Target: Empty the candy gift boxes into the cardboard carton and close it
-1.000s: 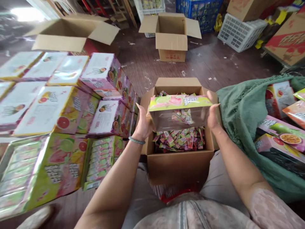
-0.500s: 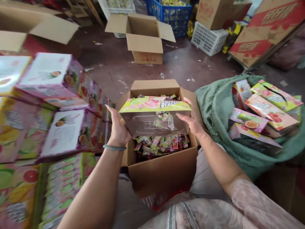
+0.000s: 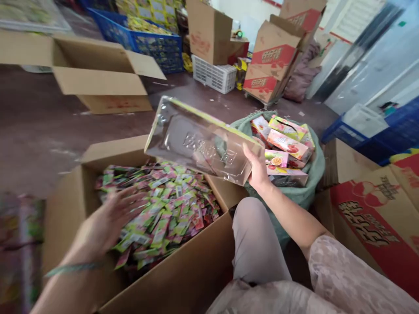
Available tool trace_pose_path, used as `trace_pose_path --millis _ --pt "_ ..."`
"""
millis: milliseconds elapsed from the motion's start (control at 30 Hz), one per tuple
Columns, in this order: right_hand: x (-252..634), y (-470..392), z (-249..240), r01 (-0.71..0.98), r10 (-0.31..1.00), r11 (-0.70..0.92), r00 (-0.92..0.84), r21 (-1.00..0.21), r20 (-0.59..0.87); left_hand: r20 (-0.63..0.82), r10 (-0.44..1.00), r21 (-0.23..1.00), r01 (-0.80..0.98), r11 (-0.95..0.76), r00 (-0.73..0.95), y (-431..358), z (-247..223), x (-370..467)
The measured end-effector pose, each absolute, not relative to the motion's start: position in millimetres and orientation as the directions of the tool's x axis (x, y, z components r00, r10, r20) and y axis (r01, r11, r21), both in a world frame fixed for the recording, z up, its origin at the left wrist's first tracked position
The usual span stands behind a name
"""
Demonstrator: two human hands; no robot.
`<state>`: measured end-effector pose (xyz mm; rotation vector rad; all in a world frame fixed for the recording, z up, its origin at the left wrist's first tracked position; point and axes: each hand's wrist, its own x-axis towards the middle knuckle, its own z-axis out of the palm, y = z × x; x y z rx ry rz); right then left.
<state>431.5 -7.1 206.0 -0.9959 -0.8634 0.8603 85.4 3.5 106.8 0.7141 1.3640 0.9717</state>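
The person's hands are working apart: the right hand (image 3: 257, 169) is gripping one end of a clear-sided box (image 3: 196, 146), holding it tilted in the air, while the left hand (image 3: 113, 218), fingers spread and blurred, is holding nothing that I am making out. It is hovering over or resting on a heap of loose sachets (image 3: 173, 213); I am not able to tell which. The heap is filling much of the brown carton (image 3: 176, 272) in front of the person. Nothing is showing through the box's clear side, so I am judging this one as emptied. Beyond it, several printed boxes (image 3: 288, 145) are lying in a green sack (image 3: 319, 163), so part of the work is looking done, though I am not seeing whether those are holding anything. The box in hand is not lying among them. More packages (image 3: 28, 248) are sitting at the left edge, too blurred for judging how much is remaining. Farther out, another carton (image 3: 101, 83) is standing with flaps spread on the floor (image 3: 212, 100), near a blue crate (image 3: 160, 52).
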Motion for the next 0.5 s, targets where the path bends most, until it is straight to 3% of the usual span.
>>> trace_pose_path --millis 167,300,400,500 --pt "378 -7 161 -0.391 0.977 0.092 0.214 -0.916 0.007 -0.351 0.921 0.812 -0.436 0.389 0.169 -15 94 128" --pt "335 -11 116 -0.371 0.989 -0.144 -0.07 -0.917 -0.127 -0.275 0.949 0.648 -0.7 0.3 0.153 -22 76 135" --pt "318 -12 102 -0.374 0.965 -0.246 -0.18 -0.894 -0.19 -0.323 0.94 0.574 -0.767 0.287 0.11 -25 70 123" --pt "309 -6 100 -0.375 0.934 -0.328 -0.264 -0.867 -0.24 -0.383 0.918 0.574 -0.751 0.327 0.107 -25 74 109"
